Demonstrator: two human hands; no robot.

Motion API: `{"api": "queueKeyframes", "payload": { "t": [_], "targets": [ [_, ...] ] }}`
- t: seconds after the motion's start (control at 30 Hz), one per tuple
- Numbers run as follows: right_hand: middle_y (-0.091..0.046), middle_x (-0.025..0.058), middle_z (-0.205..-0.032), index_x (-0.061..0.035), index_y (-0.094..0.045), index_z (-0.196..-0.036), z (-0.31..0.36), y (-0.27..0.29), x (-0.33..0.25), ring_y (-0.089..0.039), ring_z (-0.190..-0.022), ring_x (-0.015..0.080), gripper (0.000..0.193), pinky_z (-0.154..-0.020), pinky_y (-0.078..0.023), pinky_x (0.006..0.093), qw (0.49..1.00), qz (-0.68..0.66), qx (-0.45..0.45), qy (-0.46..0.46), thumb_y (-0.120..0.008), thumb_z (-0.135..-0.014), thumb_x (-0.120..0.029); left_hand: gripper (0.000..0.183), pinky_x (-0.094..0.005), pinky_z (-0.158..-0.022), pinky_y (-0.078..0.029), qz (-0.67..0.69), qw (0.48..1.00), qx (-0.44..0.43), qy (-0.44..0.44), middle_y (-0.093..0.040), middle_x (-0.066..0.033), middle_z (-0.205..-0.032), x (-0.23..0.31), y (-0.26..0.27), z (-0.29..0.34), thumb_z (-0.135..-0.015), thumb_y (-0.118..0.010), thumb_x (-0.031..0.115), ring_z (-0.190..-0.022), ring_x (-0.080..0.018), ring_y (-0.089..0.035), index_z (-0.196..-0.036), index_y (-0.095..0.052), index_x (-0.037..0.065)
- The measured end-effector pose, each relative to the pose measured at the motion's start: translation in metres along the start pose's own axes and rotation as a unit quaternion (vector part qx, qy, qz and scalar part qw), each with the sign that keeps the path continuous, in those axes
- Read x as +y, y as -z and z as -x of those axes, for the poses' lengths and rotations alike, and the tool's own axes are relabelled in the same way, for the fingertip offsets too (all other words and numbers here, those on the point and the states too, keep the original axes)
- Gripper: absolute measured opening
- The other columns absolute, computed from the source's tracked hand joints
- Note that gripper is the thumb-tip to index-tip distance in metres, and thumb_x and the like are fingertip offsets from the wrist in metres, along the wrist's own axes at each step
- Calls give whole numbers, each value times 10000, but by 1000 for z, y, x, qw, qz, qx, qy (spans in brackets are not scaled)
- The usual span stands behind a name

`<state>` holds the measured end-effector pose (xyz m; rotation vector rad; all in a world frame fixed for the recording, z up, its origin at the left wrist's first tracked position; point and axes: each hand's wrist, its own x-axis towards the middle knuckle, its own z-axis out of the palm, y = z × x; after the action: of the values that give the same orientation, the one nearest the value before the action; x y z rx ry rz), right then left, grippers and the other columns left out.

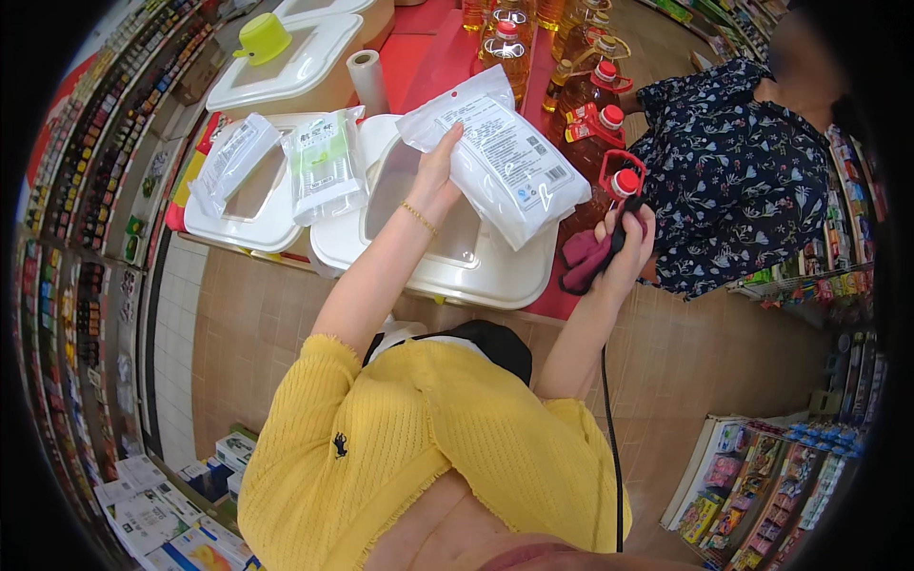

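Note:
My left hand (pixel 437 179) grips a white plastic package (pixel 522 164) by its left edge, holding it tilted above a white-lidded bin (pixel 505 285). Small print and a barcode cover the side facing me. To the right, my right hand (pixel 625 255) is closed around a maroon cloth item with black edging (pixel 587 255); its exact kind does not show. That hand is next to a large oil bottle with a red cap (pixel 625 183). Left of the held package, a clear pack with a green label (pixel 327 164) and another white pack (pixel 236 164) lie on the bin lids.
A yellow-green plastic cup (pixel 265 38) rests on a farther lid, near a roll of clear bags (pixel 367 80). Several oil bottles (pixel 509 48) stand at the back. A person in a dark floral top (pixel 733 176) is close on the right. Stocked shelves (pixel 95 276) line the left.

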<state>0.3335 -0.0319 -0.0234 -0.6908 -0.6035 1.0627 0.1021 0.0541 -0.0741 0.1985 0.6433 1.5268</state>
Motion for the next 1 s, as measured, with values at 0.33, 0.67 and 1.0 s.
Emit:
{"api": "queueKeyframes", "payload": {
  "t": [0.33,0.67,1.0],
  "targets": [
    [-518,52,-736,-71,-474,-1002,30,-4,12,-453,-593,104,176,-524,-387,238,999,29,-17,-13,-542,-848,-19,413,-444,-1001,-453,-17,995,-4,99,-551,-138,-1270,9,25,-18,-902,-641,148,-1163,-283,-545,-1262,-484,21],
    [-517,71,-750,-49,-457,-974,82,-64,39,-467,-608,125,164,-562,-435,261,997,73,-2,22,-517,-829,-2,453,-432,-1019,-426,-19,985,-9,169,-536,-116,-1269,25,31,-13,-881,-666,143,-1189,-270,-518,-1278,-465,61],
    [-525,85,-744,-52,-452,-922,147,-141,83,-498,-597,141,169,-571,-435,261,992,115,45,33,-506,-784,29,459,-439,-985,-441,-32,984,39,169,-524,-149,-1288,38,50,-67,-916,-617,204,-1166,-260,-535,-1283,-433,-2]
  ]
}}
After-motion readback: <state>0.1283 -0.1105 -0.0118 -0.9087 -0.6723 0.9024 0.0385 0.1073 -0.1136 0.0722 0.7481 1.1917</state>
